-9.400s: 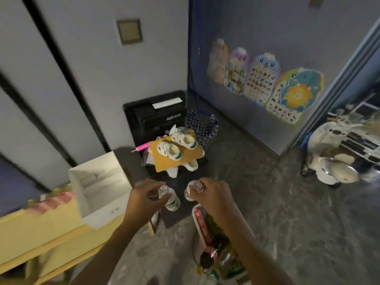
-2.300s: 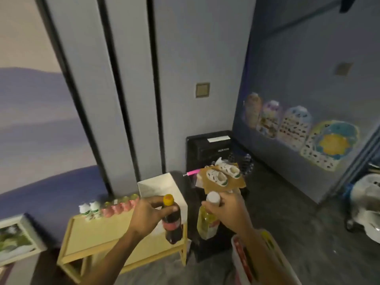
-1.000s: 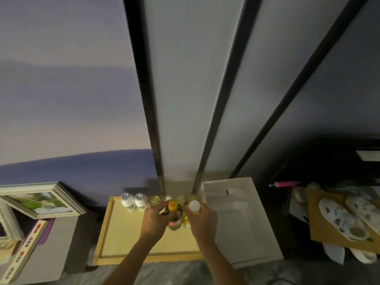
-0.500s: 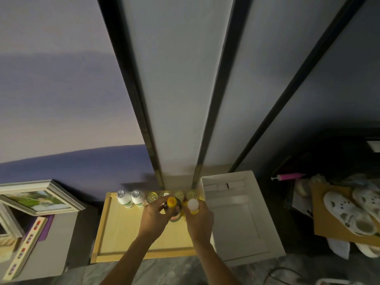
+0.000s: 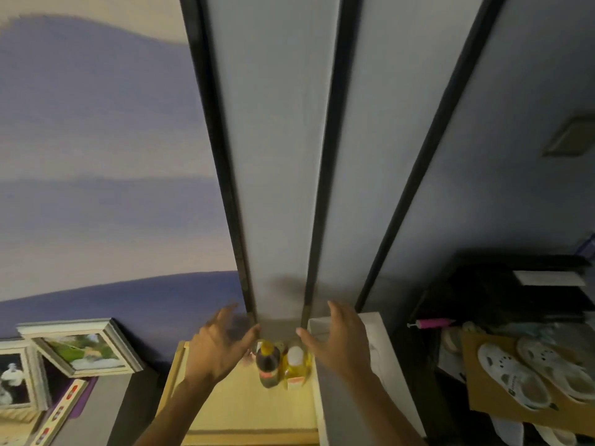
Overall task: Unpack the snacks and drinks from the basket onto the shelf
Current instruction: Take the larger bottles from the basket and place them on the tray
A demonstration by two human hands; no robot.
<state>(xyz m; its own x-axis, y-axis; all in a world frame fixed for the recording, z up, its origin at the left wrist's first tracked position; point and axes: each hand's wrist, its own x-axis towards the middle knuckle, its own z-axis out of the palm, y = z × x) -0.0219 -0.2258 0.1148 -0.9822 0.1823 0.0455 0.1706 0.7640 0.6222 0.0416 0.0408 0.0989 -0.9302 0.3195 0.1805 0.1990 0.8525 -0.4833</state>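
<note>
A dark cola bottle [image 5: 268, 365] with a yellow cap stands upright on the pale wooden shelf [image 5: 238, 410]. Right beside it stands a yellow drink bottle [image 5: 295, 366] with a white cap. My left hand [image 5: 220, 344] hovers open just left of the cola bottle, fingers spread, touching nothing. To the right of the yellow bottle my right hand [image 5: 338, 341] is open too, holding nothing. Small items behind the bottles are mostly hidden by my hands. The basket is out of view.
A white open box [image 5: 380, 358] sits against the shelf's right side. Framed pictures [image 5: 82, 347] lean on the wall at the left. On the right, white shoes [image 5: 528, 371] lie on brown cardboard [image 5: 476, 397], by a black unit [image 5: 502, 288].
Both hands have let go of the two bottles, which now stand on the shelf, and have lifted apart with fingers spread. The view has tilted upward and closer.
</note>
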